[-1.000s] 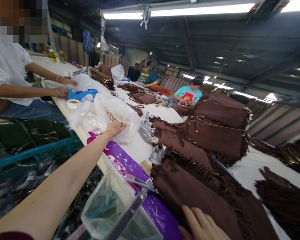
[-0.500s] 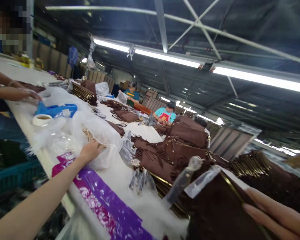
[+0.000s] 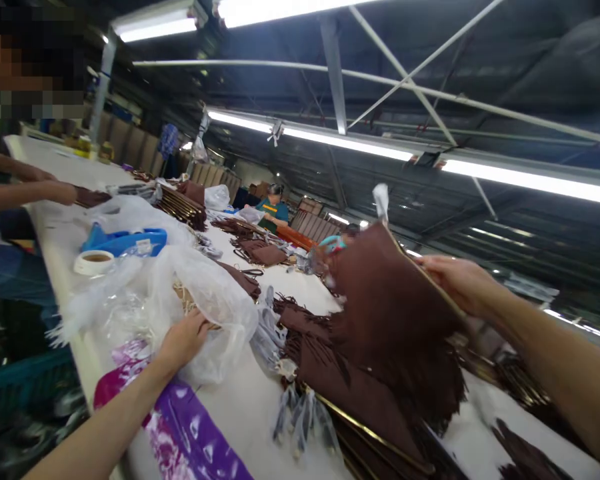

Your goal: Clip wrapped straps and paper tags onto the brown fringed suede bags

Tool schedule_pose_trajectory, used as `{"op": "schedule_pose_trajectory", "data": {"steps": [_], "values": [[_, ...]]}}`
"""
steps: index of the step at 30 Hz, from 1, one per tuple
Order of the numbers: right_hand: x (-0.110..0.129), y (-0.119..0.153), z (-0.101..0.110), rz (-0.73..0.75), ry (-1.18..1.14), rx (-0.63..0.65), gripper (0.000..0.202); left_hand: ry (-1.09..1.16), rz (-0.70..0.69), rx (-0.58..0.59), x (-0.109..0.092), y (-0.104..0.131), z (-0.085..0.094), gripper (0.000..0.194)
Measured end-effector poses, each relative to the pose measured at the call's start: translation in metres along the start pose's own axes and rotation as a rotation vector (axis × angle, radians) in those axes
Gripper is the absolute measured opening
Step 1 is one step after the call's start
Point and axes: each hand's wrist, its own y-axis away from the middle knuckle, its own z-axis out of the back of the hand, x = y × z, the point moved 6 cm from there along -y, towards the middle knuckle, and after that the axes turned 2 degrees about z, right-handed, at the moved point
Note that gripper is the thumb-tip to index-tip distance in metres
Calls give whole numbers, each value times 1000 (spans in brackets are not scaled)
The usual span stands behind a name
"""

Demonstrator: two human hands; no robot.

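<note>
My right hand (image 3: pixel 453 283) is closed on the gold-zippered edge of a brown fringed bag (image 3: pixel 390 293), holding it up and tilted above the table. A whitish wrapped piece hangs off the bag's top corner. On the left, my left hand (image 3: pixel 185 340) reaches into the mouth of a clear plastic bag (image 3: pixel 230 313), fingers curled. Tan pieces with pale strings (image 3: pixel 184 293) show in that plastic bag, by my fingertips; what the fingers grip is hidden. Below the raised bag lies a stack of brown fringed bags (image 3: pixel 350 380) with gold zippers and plastic-wrapped ends.
A white tape roll (image 3: pixel 94 261) and a blue tape dispenser (image 3: pixel 130 241) lie beyond the plastic. Purple printed plastic (image 3: pixel 195 427) covers the near table edge. At left a co-worker's hands (image 3: pixel 55 190) hold a brown piece. A teal crate (image 3: pixel 25 380) stands below.
My right hand has raised the brown fringed bag from low right and carried it up and left over the stack. My left hand stays at the plastic bag. The view has shifted.
</note>
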Motion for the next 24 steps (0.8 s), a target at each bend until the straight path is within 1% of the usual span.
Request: {"op": "schedule_pose_trajectory", "data": {"steps": [1,3,4,5,6,8,9,11,12,13,15,16,19,20,22,24], "values": [[2,-12,-11,-53,8,53,27,-8,-3,-4,0,0,1,33],[3,-27,-43,-127,59,181,34,-32,-14,-11,0,0,1,33],[1,-28,-63,-142,98,255,31,-49,-18,-16,0,0,0,33],[-2,-24,-84,-148,144,339,27,-64,-21,-19,0,-1,0,33],[-7,-13,-105,-145,196,427,23,-78,-22,-24,0,-1,-1,32],[-21,22,-142,-102,306,590,22,-92,-15,-46,1,-2,-1,31],[-28,45,-157,-61,361,648,21,-92,-13,-57,2,-3,-1,31],[-40,92,-178,62,453,692,13,-87,-15,-75,3,-4,-2,30],[-45,114,-185,126,494,680,6,-82,-20,-84,3,-4,-2,30],[-49,134,-190,178,531,659,7,-74,-31,-98,3,-5,-1,31],[-55,166,-200,243,603,593,19,-49,-58,-133,1,-5,2,31],[-57,176,-204,262,635,554,19,-31,-72,-154,0,-5,5,31],[-59,190,-211,322,699,450,7,43,-106,-203,-5,-2,16,30],[-59,191,-209,348,709,422,11,70,-111,-222,-7,0,21,29],[-59,191,-199,398,718,371,19,129,-116,-272,-12,8,34,29],[-63,195,-180,436,718,323,20,203,-125,-319,-23,25,47,29]]}}
